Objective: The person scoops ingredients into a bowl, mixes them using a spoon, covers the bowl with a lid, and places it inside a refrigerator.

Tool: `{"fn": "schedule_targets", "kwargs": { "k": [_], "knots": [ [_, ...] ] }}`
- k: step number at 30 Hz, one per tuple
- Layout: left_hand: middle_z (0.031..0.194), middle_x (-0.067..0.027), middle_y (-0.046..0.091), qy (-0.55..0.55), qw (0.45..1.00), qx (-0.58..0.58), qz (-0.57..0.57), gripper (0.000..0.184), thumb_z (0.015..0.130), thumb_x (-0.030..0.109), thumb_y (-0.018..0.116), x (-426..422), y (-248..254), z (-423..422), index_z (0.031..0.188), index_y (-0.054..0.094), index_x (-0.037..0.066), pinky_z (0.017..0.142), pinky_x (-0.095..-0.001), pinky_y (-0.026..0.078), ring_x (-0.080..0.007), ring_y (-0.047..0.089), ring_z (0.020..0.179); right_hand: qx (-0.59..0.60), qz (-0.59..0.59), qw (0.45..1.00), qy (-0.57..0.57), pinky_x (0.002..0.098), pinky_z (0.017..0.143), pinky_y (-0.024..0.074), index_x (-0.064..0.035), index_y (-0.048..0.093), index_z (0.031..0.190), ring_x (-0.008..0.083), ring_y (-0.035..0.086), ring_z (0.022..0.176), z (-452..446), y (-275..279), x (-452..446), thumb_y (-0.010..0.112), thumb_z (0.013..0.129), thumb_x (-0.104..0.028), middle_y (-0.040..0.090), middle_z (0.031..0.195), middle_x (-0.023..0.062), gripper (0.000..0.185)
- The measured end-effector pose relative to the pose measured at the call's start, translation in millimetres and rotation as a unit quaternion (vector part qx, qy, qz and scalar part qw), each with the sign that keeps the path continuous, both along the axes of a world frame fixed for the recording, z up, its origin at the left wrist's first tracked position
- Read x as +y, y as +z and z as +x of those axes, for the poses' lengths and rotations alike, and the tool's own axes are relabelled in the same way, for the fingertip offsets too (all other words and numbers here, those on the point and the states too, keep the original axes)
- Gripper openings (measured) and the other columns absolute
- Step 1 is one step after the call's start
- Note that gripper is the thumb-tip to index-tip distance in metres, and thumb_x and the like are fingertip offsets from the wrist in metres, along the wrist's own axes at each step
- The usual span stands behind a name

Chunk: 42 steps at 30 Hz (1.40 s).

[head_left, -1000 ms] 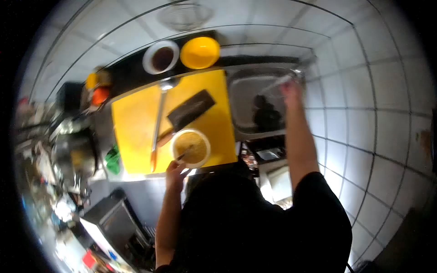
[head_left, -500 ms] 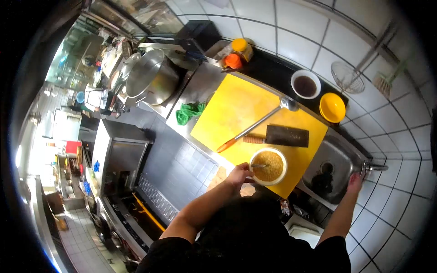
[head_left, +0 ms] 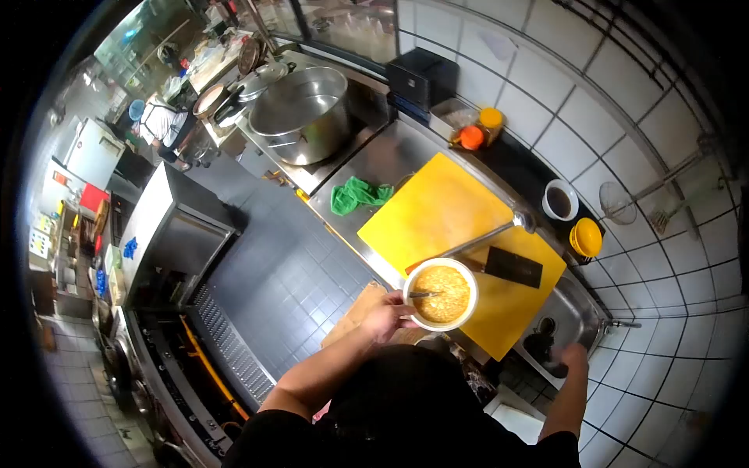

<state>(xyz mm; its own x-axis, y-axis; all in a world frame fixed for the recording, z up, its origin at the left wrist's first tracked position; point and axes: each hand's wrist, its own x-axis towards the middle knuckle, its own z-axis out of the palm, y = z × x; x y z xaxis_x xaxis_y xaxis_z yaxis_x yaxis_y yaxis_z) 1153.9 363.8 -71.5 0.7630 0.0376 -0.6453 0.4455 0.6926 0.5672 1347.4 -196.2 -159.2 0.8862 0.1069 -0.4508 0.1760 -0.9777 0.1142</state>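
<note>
My left hand (head_left: pixel 385 316) is closed on the near left rim of a white bowl (head_left: pixel 473 302). Yellowish, lumpy food (head_left: pixel 446 290) fills the bowl, and a metal spoon (head_left: pixel 422 294) stands in it. The bowl overlaps the near left edge of a yellow cutting board (head_left: pixel 437 199). Behind it lie a ladle (head_left: pixel 488 237) and a cleaver (head_left: pixel 515 267), their handles partly covered by the bowl. My right hand (head_left: pixel 573 357) hangs over the near edge of the metal sink (head_left: pixel 568 308); its fingers are smeared by motion. A dark object (head_left: pixel 538 345) lies in the sink.
A green cloth (head_left: pixel 359 195) lies left of the board. A large pot (head_left: pixel 300 117) stands farther back. Along the wall are a bowl of dark liquid (head_left: pixel 560 200), yellow bowls (head_left: pixel 585 237) and lidded jars (head_left: pixel 490 121). Another person (head_left: pixel 162 125) stands far left.
My left hand has carried the bowl leftward, over the ladle's handle. My right hand has moved from beside the tap to the sink's near edge. The whole view has shifted.
</note>
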Motion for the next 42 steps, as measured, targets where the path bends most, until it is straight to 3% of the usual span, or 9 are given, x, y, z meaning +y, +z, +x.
{"fn": "schedule_targets", "kwargs": {
  "k": [1,2,5,8,9,15,23,28,42],
  "knots": [
    [0.108,-0.0162,0.065,0.025,1.0,-0.01,-0.001,0.03,0.089,-0.006,0.058,17.7,-0.5,-11.1,0.119,0.057,-0.005,0.079,-0.0374,0.063,-0.0274,0.07,0.091,-0.047,-0.164,0.982,0.076,0.0439,0.111,0.0382,-0.0037,0.057,0.133,0.0319,0.046,0.135,-12.1,4.8,16.0,0.058,0.098,-0.03,0.053,0.141,0.0194,0.044],
    [0.106,-0.0152,0.066,0.021,0.999,0.013,0.03,0.027,0.089,-0.005,0.058,35.3,0.4,-25.3,0.116,0.057,-0.004,0.078,-0.038,0.063,-0.0272,0.071,0.089,0.006,0.105,0.982,-0.154,0.0456,0.113,0.0356,0.0013,0.053,0.136,0.0356,0.04,0.139,-1.0,14.5,29.9,0.059,0.096,-0.031,0.044,0.148,0.0222,0.052],
    [0.105,-0.0182,0.068,0.102,0.994,0.007,0.039,0.033,0.089,-0.007,0.057,87.8,-12.1,-74.5,0.122,0.056,-0.003,0.069,-0.033,0.063,-0.0258,0.071,0.087,-0.144,0.158,0.955,-0.208,0.0467,0.113,0.0348,0.0025,0.053,0.136,0.0383,0.037,0.14,-28.6,82.0,126.7,0.061,0.095,-0.032,0.042,0.149,0.0238,0.054],
    [0.102,-0.0152,0.069,0.179,0.982,0.006,0.054,0.025,0.086,-0.008,0.058,140.5,-18.8,-126.9,0.11,0.06,-0.001,0.07,-0.0357,0.061,-0.0251,0.07,0.083,-0.168,0.045,0.981,-0.088,0.0474,0.114,0.0334,-0.001,0.052,0.138,0.0398,0.035,0.141,-48.3,79.2,203.1,0.063,0.093,-0.034,0.038,0.152,0.0234,0.057],
    [0.097,-0.0142,0.068,0.198,0.978,0.001,0.061,0.023,0.084,-0.007,0.06,158.3,-27.2,-146.9,0.106,0.06,-0.001,0.07,-0.0372,0.061,-0.0253,0.07,0.082,-0.16,0.133,0.973,-0.102,0.0479,0.115,0.0326,-0.0012,0.056,0.134,0.0416,0.035,0.141,-73.1,125.1,271.4,0.066,0.091,-0.034,0.034,0.154,0.0237,0.056],
    [0.097,-0.0093,0.068,0.306,0.945,0.049,0.105,0.02,0.084,-0.007,0.057,237.6,-34.8,-263.5,0.101,0.06,0.003,0.073,-0.0412,0.061,-0.0234,0.069,0.086,-0.213,0.36,0.895,0.153,0.0465,0.107,0.0411,0.0012,0.065,0.102,0.0454,0.046,0.131,-112.2,74.5,426.8,0.073,0.082,-0.011,0.043,0.145,0.0299,0.025],
    [0.099,-0.0117,0.069,0.493,0.861,0.081,0.091,0.027,0.084,-0.009,0.052,272.5,-33.4,-355.1,0.107,0.059,0.001,0.066,-0.0376,0.061,-0.0231,0.069,0.086,-0.09,0.463,0.821,0.321,0.0477,0.104,0.0438,-0.0025,0.062,0.07,0.0471,0.051,0.126,-162.1,68.6,625.9,0.082,0.078,-0.02,0.056,0.133,0.0288,0.027],
    [0.102,-0.0081,0.068,0.572,0.813,0.087,0.067,0.028,0.084,-0.003,0.055,304.3,-40.4,-369.0,0.111,0.058,0.004,0.062,-0.0346,0.061,-0.0163,0.066,0.079,0.101,0.372,0.86,0.333,0.0448,0.109,0.041,-0.0004,0.066,0.118,0.0441,0.046,0.133,-184.0,71.6,716.5,0.072,0.088,-0.04,0.035,0.152,0.0291,0.05],
    [0.101,-0.0095,0.067,0.668,0.737,0.074,0.072,0.04,0.082,-0.005,0.056,530.3,10.6,-346.1,0.121,0.056,0.004,0.064,-0.036,0.06,-0.0185,0.066,0.079,0.286,0.158,0.835,0.443,0.047,0.115,0.0327,-0.0035,0.06,0.131,0.0438,0.034,0.141,-160.6,-37.8,1045.7,0.06,0.091,-0.051,0.032,0.153,0.0308,0.062]
  ]
}}
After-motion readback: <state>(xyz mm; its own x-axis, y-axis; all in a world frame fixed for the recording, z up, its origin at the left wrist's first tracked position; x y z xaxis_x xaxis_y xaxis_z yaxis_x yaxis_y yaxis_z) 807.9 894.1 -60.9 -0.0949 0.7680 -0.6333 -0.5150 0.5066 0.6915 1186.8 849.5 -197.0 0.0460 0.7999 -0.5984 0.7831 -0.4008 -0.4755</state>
